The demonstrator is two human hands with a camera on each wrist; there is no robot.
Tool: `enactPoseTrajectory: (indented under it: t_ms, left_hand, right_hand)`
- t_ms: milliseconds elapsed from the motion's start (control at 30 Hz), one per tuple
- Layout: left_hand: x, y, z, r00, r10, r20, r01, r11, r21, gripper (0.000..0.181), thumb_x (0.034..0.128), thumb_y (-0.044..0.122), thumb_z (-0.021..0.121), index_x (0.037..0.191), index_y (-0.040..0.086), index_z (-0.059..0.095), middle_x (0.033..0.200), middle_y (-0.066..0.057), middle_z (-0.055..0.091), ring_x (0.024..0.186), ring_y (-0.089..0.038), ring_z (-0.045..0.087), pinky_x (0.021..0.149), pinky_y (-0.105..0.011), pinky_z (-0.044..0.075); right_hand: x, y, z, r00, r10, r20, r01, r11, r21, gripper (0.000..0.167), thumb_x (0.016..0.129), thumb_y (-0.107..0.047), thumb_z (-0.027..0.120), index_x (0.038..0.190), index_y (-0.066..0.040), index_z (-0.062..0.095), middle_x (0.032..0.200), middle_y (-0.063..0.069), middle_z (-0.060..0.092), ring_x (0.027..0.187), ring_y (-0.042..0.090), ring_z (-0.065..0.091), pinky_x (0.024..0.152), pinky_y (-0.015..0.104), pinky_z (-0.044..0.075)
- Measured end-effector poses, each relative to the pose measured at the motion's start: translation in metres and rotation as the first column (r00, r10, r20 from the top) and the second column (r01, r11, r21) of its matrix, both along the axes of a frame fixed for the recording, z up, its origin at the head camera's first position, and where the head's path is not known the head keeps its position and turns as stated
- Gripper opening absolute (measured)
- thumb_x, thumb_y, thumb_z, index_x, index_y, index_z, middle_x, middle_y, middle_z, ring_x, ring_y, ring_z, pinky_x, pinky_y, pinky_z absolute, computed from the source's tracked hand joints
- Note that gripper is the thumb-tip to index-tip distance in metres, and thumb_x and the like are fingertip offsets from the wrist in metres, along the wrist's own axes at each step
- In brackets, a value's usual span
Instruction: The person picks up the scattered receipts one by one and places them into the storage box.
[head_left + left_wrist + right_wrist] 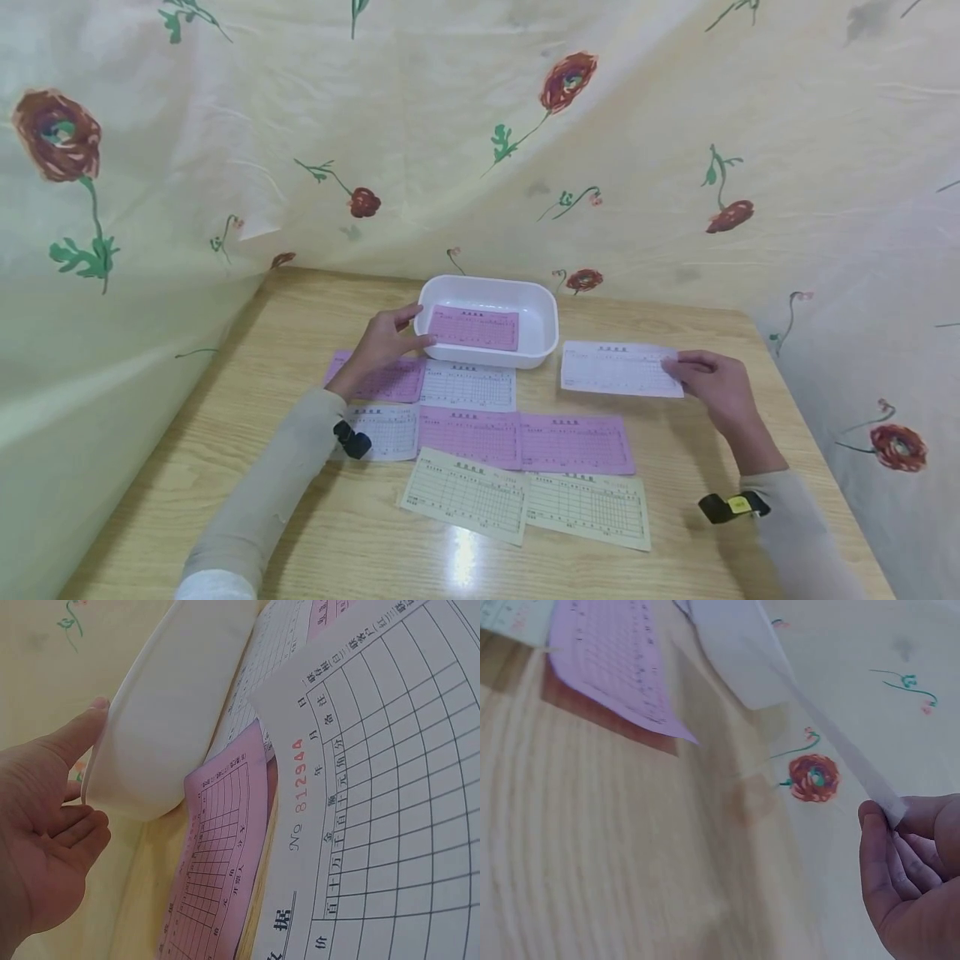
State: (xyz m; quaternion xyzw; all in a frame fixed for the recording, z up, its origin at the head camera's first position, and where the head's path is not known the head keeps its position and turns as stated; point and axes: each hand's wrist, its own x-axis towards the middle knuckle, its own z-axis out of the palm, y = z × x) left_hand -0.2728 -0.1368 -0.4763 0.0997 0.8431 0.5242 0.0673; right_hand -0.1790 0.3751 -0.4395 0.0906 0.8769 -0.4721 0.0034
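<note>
My left hand [384,340] holds the left end of a white plastic tray [542,321], its thumb at the rim; the left wrist view shows the same hand [56,825] at the tray's wall [161,712]. Inside the tray lies a pink receipt slip [474,328]. To the right of the tray, my right hand [716,387] pinches the right edge of a white receipt slip [615,369], raised off the table. In the right wrist view, thumb and fingers of that hand [911,874] grip the slip [847,754], seen nearly edge-on.
On the wooden table [315,533], several printed slips lie before the tray: pink ones [577,443], white ones [468,387] and pale yellow ones [465,496], some overlapping. Flower-patterned cloth [420,125] hangs behind the table and along its sides.
</note>
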Motion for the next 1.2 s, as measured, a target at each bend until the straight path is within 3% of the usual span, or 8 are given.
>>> enactPoseTrajectory:
  t_ms: [100, 200, 367, 500, 667, 967, 1200]
  left_hand:
    - [0.0, 0.0, 0.001, 1.0, -0.002, -0.016, 0.002, 1.0, 0.006, 0.079, 0.0867, 0.03, 0.083, 0.152, 0.005, 0.046, 0.161, -0.008, 0.039, 0.146, -0.034, 0.042, 0.119, -0.046, 0.04]
    - [-0.001, 0.0, 0.002, 1.0, -0.008, -0.029, 0.009, 1.0, 0.007, 0.079, 0.0865, 0.029, 0.084, 0.151, 0.003, 0.047, 0.161, -0.009, 0.04, 0.146, -0.034, 0.042, 0.119, -0.046, 0.041]
    - [-0.002, 0.0, 0.001, 0.999, -0.012, -0.041, 0.013, 1.0, 0.001, 0.079, 0.0865, 0.029, 0.084, 0.15, 0.001, 0.047, 0.16, -0.01, 0.041, 0.145, -0.034, 0.043, 0.119, -0.045, 0.041]
    - [-0.002, -0.001, 0.001, 0.999, -0.01, -0.039, 0.01, 1.0, 0.002, 0.078, 0.0866, 0.028, 0.084, 0.15, 0.002, 0.047, 0.16, -0.01, 0.041, 0.145, -0.033, 0.043, 0.119, -0.045, 0.041]
    - [-0.002, -0.001, 0.001, 0.999, -0.01, -0.031, 0.011, 1.0, 0.013, 0.078, 0.0866, 0.027, 0.084, 0.151, 0.003, 0.047, 0.161, -0.009, 0.041, 0.146, -0.033, 0.042, 0.119, -0.046, 0.04]
    - [-0.001, 0.0, -0.001, 1.0, 0.001, -0.018, 0.0, 1.0, 0.014, 0.078, 0.0869, 0.029, 0.084, 0.151, 0.005, 0.047, 0.161, -0.007, 0.04, 0.146, -0.033, 0.042, 0.119, -0.046, 0.04]
    - [-0.002, 0.0, -0.002, 1.0, -0.004, -0.023, 0.004, 1.0, 0.01, 0.078, 0.0865, 0.029, 0.084, 0.151, 0.005, 0.048, 0.161, -0.007, 0.041, 0.147, -0.032, 0.042, 0.12, -0.045, 0.04]
  right_hand:
    - [-0.003, 0.005, 0.004, 1.0, -0.018, -0.011, 0.017, 0.998, -0.054, 0.059, 0.099, -0.029, 0.07, 0.137, 0.013, 0.053, 0.095, -0.016, 0.068, 0.085, -0.006, 0.066, 0.075, 0.013, 0.06]
    - [-0.007, 0.007, 0.01, 0.999, -0.038, -0.032, 0.034, 0.992, -0.117, 0.052, 0.098, -0.025, 0.071, 0.131, 0.012, 0.056, 0.089, -0.022, 0.068, 0.084, -0.006, 0.067, 0.074, 0.012, 0.059]
    - [-0.011, 0.003, 0.021, 0.995, -0.076, -0.059, 0.061, 0.974, -0.217, 0.033, 0.096, -0.023, 0.073, 0.118, 0.0, 0.063, 0.091, -0.018, 0.071, 0.085, -0.005, 0.068, 0.074, 0.012, 0.059]
    - [-0.018, -0.004, 0.028, 0.992, -0.103, -0.067, 0.073, 0.934, -0.351, 0.028, 0.094, -0.018, 0.076, 0.114, -0.002, 0.063, 0.089, -0.016, 0.072, 0.085, -0.005, 0.068, 0.075, 0.011, 0.059]
    - [-0.027, -0.017, 0.035, 0.989, -0.128, -0.081, 0.08, 0.895, -0.44, 0.021, 0.092, -0.012, 0.077, 0.108, -0.006, 0.065, 0.088, -0.014, 0.074, 0.083, -0.004, 0.069, 0.073, 0.011, 0.059]
    - [-0.043, -0.049, 0.041, 0.981, -0.152, -0.123, 0.073, 0.869, -0.489, 0.018, 0.088, -0.01, 0.081, 0.102, -0.008, 0.069, 0.084, -0.011, 0.075, 0.08, 0.0, 0.071, 0.071, 0.014, 0.06]
    - [-0.057, -0.071, 0.044, 0.985, -0.133, -0.107, 0.073, 0.896, -0.438, 0.036, 0.089, -0.016, 0.081, 0.116, 0.001, 0.066, 0.087, -0.013, 0.074, 0.084, 0.0, 0.07, 0.074, 0.014, 0.06]
